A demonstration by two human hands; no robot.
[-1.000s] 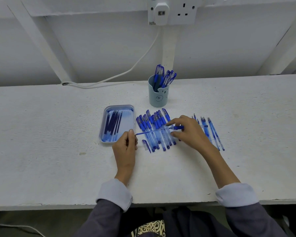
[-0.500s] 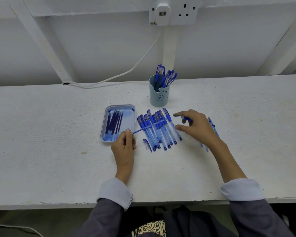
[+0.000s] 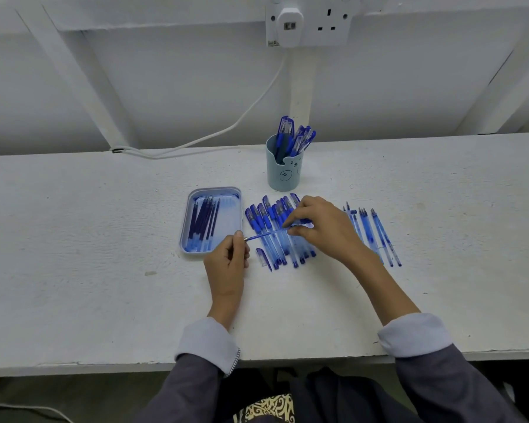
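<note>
Right hand (image 3: 324, 230), gripping a barrel (image 3: 303, 223), has returned to the refill (image 3: 266, 235) pinched in the left hand (image 3: 226, 264) grip.

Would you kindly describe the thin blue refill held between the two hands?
The refill is a thin blue stick, plastic by its look, with a silvery tip at its left end. It lies almost level above the row of pens. The left hand pinches the tip end; the right hand holds the other end.

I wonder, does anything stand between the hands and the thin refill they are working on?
Nothing visible does. The left hand pinches the refill at its metal tip, and the right hand pinches its other end. The row of pens lies beneath it.
</note>
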